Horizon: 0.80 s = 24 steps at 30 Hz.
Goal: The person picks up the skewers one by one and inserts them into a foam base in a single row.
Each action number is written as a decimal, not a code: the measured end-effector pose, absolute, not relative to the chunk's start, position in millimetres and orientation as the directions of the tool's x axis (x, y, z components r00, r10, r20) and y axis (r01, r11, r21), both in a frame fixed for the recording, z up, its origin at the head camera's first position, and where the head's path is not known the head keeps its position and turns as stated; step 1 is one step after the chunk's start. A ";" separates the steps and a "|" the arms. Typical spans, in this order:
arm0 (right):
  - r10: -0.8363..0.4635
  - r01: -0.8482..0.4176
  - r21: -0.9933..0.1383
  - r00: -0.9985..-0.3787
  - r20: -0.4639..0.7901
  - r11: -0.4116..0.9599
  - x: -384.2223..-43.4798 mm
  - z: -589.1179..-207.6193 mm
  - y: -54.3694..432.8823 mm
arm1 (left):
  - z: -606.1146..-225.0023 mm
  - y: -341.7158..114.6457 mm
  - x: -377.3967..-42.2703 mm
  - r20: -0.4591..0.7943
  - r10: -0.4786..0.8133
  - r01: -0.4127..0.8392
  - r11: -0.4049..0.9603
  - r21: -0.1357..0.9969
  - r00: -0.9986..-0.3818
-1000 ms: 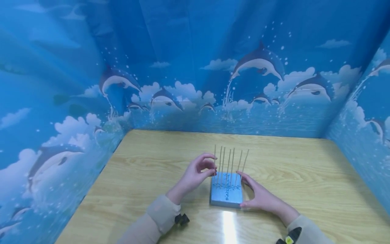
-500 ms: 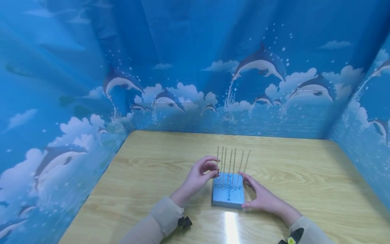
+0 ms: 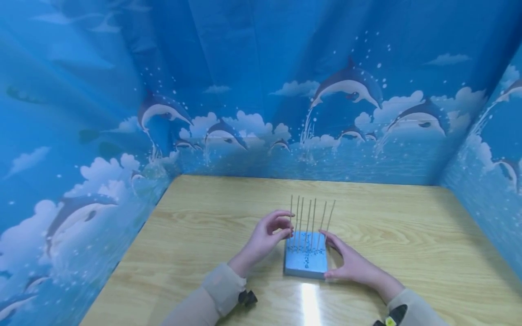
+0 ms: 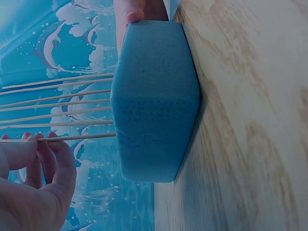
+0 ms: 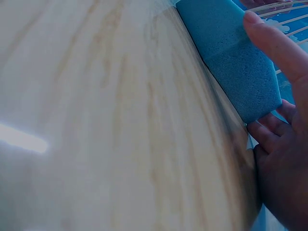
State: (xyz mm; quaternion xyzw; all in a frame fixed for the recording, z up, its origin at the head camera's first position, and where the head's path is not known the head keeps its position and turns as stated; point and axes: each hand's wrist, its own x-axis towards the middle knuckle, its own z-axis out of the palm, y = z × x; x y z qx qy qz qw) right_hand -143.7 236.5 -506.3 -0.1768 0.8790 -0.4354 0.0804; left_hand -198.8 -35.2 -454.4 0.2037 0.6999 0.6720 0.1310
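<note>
A light blue foam block (image 3: 306, 265) lies flat on the table, its top dotted with small dark holes. Several thin wooden sticks (image 3: 313, 213) stand in it in a row, the rightmost leaning outward. My left hand (image 3: 265, 233) pinches the leftmost stick (image 4: 91, 136) between thumb and fingertips; that stick's lower end meets the block. My right hand (image 3: 346, 260) grips the block's right side, thumb at the near corner and fingers at the far one. In the right wrist view, the thumb (image 5: 274, 43) presses on the block's edge.
The wood-grain table (image 3: 204, 203) carries a bright light reflection (image 3: 310, 303) in front of the block. Blue dolphin-print curtains (image 3: 253, 90) enclose the table's back and sides. A black device (image 3: 247, 298) sits at the left cuff, another (image 3: 395, 313) at the right.
The head view has shifted slightly, so everything appears a little further right than a second ago. Both hands keep their holds, and the sticks stand as before.
</note>
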 end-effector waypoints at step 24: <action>-0.416 -0.171 -0.842 -0.907 -0.068 0.511 -142.0 -500.7 249.4 | -445.3 -66.2 -193.3 0.284 0.349 0.382 0.257 0.888 -0.893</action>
